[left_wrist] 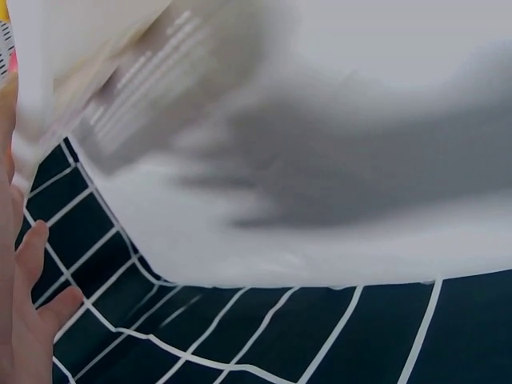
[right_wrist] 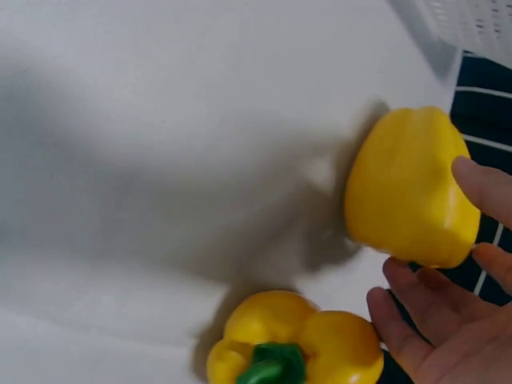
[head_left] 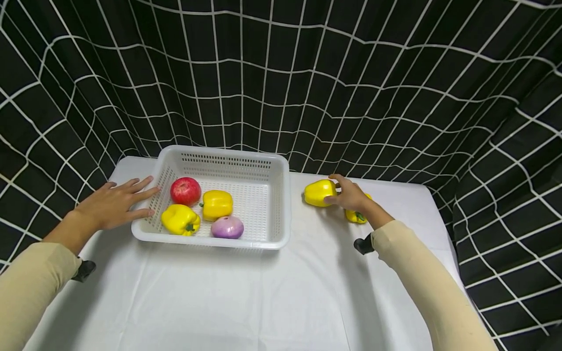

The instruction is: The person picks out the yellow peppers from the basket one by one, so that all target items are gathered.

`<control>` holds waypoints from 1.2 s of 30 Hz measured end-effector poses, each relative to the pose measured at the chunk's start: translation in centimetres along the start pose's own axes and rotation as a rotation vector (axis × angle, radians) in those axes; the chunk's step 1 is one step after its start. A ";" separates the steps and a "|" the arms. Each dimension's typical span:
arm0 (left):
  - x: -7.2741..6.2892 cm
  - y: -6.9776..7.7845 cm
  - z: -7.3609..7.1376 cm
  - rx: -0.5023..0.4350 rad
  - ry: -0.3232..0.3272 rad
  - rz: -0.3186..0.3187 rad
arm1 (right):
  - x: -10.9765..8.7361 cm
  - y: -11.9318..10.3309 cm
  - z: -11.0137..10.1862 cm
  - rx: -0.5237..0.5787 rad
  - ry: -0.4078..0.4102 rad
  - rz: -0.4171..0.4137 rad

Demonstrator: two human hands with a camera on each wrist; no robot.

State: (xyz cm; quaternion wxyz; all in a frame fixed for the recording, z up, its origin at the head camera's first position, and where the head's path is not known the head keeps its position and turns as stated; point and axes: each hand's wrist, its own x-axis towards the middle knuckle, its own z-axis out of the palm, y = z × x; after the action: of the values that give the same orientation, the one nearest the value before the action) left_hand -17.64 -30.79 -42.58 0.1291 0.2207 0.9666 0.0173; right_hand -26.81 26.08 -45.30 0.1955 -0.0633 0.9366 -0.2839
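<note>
Beside the basket on the right, my right hand (head_left: 349, 195) has its thumb and fingers spread about the right end of a yellow bell pepper (head_left: 319, 193). From the right wrist view, the thumb overlaps this pepper (right_wrist: 408, 188) and the other fingers extend along its lower side. A second yellow bell pepper (right_wrist: 292, 344) with a green stem lies close by, partly hidden under the hand in the head view. My left hand (head_left: 116, 202), fingers spread, rests over the left rim of a white plastic basket (head_left: 256, 195); the left wrist view catches only some fingers (left_wrist: 36, 256).
Inside the basket sit a red round fruit (head_left: 186, 191), a yellow pepper (head_left: 217, 204), another yellow pepper with a green stem (head_left: 180, 219), and a purple onion (head_left: 227, 227). A white cloth covers the table (head_left: 228, 297). Black curtain (head_left: 246, 87) with white grid lines surrounds the back and sides.
</note>
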 end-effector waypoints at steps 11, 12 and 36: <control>0.0 0.2 0.1 -0.013 0.003 0.001 | 0.4 -3.6 -2.6 -0.073 0.026 -0.036; 0.0 0.2 0.1 -0.014 0.000 -0.001 | 0.5 -4.1 -2.8 -0.065 0.028 -0.037; 0.1 0.1 0.0 -0.015 0.003 -0.006 | 1.9 -12.8 -1.0 0.155 -0.129 -0.369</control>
State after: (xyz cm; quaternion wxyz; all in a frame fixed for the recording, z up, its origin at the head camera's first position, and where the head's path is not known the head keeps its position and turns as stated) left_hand -17.65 -30.69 -42.59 0.1293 0.2167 0.9673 0.0243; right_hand -28.85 15.55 -38.02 0.2041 -0.2367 0.8700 -0.3813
